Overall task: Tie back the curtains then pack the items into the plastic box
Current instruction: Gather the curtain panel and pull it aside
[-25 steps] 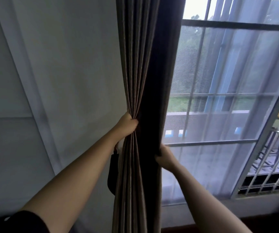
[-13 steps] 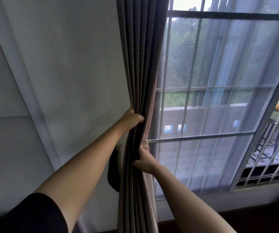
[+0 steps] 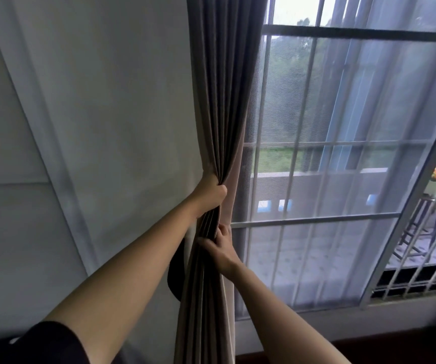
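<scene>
Head view: the long grey-brown pleated cloth curtain [image 3: 222,101] hangs bunched up at the left edge of the window [image 3: 343,32], next to the white wall [image 3: 106,101]. The left hand [image 3: 209,194] wraps tight around the bunched folds. Just below it, the right hand [image 3: 218,249] pinches the folds with curled fingers. A dark rounded shape [image 3: 174,279] peeks out behind the curtain, beside the left arm.

Left hand [image 3: 210,194] grips the gathered curtain [image 3: 222,114]; right hand [image 3: 221,248] pinches the same bundle just below. Left of my grip: wall [image 3: 106,114]. Right of it: window [image 3: 343,32]. A loop [image 3: 176,274] hangs below-left, partly behind my left forearm, beside the curtain.
</scene>
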Demonstrator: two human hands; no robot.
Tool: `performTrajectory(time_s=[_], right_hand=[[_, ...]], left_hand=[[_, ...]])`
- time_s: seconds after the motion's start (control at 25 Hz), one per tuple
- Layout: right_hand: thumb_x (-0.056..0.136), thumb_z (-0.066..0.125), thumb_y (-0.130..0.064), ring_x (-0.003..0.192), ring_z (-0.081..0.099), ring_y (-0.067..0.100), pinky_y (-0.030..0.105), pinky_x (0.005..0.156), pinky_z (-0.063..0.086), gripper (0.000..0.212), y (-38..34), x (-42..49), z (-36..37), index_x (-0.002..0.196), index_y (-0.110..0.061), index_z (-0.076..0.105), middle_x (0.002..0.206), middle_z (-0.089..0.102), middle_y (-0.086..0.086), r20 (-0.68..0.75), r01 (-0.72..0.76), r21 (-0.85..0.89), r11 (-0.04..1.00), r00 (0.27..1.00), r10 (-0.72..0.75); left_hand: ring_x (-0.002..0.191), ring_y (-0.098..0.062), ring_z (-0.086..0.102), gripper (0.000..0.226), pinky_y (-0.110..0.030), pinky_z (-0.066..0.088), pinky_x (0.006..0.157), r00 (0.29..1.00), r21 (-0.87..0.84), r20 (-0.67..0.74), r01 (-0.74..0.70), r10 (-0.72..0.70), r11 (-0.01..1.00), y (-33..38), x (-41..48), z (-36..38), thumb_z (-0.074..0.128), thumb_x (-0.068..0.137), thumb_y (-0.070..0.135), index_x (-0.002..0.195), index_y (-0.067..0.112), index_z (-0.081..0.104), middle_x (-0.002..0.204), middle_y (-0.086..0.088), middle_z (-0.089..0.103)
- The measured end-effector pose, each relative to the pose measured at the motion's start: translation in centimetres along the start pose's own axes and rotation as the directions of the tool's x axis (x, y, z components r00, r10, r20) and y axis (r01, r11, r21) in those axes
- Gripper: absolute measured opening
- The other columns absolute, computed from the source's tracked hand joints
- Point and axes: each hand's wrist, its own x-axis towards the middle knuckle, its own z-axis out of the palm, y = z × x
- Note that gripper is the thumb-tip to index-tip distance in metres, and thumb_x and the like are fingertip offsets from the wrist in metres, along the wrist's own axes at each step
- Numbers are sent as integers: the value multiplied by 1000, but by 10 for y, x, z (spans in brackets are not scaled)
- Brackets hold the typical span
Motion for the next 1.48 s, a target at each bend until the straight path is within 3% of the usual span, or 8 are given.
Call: performTrajectory(time_s=[0.12,0.28,0.48,0.64,0.76,1.0,1.28,1.48], right_hand=[[74,55,-25,78,58,13,25,70,50,43,1,10,-16,114,-9,54,90,56,0,34,-120,569,813,992,123],[99,41,-32,52,54,16,25,47,51,28,-5,42,-32,122,-20,31,96,56,7,-69,-176,443,879,971,229],[82,64,-50,95,58,19,36,91,50,54,-13,75,-50,128,-28,45,123,51,10,-53,-174,9,985,983,174],[77,63,-24,112,44,16,29,88,33,64,-27,90,-72,134,-16,36,123,45,-1,-42,-123,388,913,988,151],[89,45,-12,97,58,18,28,80,44,31,-35,96,-80,119,-7,47,100,59,1,90,-91,565,820,995,48],[82,47,-27,89,63,28,36,81,49,41,-37,94,-77,107,1,65,95,65,20,306,-268,526,807,945,114],[74,73,-19,89,65,17,27,79,57,45,-35,84,-85,113,-2,59,96,69,8,-59,5,319,948,998,14],[93,56,-22,92,64,13,18,74,55,27,-34,55,-87,118,-12,54,102,67,3,-164,73,289,954,986,-26]], left_hand=[[121,-27,46,62,-30,40,95,1000,-70,30,0,2,998,-6,-4,-4,40,88,3,147,11,23,137,-16,45],[113,-35,53,55,-24,45,79,1000,-95,24,16,-13,995,-7,-9,-2,42,84,2,139,5,35,123,-26,50],[97,-29,60,45,-19,45,72,999,-107,-20,23,-26,994,-9,-13,-13,45,84,0,128,-2,45,99,-21,58],[94,-22,61,45,-22,49,77,999,-141,28,-16,20,990,-6,-23,-20,44,82,-2,126,4,52,101,-12,63],[71,-14,55,28,-23,45,66,995,-179,97,-19,37,984,-7,-31,-24,45,79,-5,91,10,63,73,2,55],[88,-21,65,34,-33,53,80,991,-282,131,2,36,959,-8,-31,-36,43,78,-12,98,5,66,90,-12,66],[53,-1,61,39,-14,46,48,993,-272,116,24,9,962,-9,-25,-37,39,82,-17,81,13,62,61,7,62],[40,4,52,27,-8,38,36,992,-225,130,33,-4,974,-4,-20,-35,40,86,-14,94,1,60,60,5,50]])
